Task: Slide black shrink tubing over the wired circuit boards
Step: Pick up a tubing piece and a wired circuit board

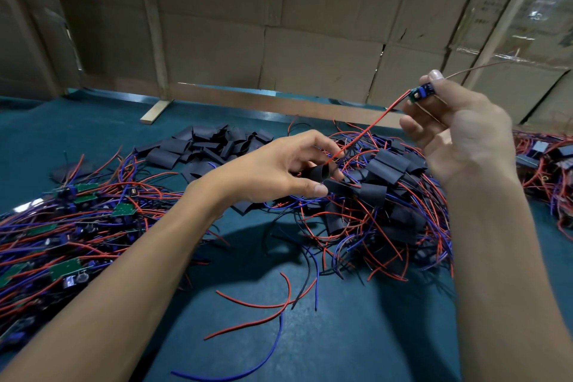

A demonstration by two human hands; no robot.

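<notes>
Across the green counter [341, 335] lie wired boards and cut sleeves; the right hand [459, 130] pinches a circuit board [421, 93] up high, its red wire [369, 129] slanting down-left toward the tubing piece [316, 173], whose open mouth faces it, gripped by the nearer left hand [279, 167].

We have one view only, a wide-angle camera worn on the head, so no second view shares the scene. We look forward and down over both forearms, which enter from the bottom edge and reach away from us. The left hand [279, 167] sits near the middle of the frame, the right hand [459, 127] higher and to the right, both close to the lens. The green table [356, 335] fills the lower half and runs away from us to a cardboard wall [310, 25] across the top. Straight edges bow toward the frame borders.
</notes>
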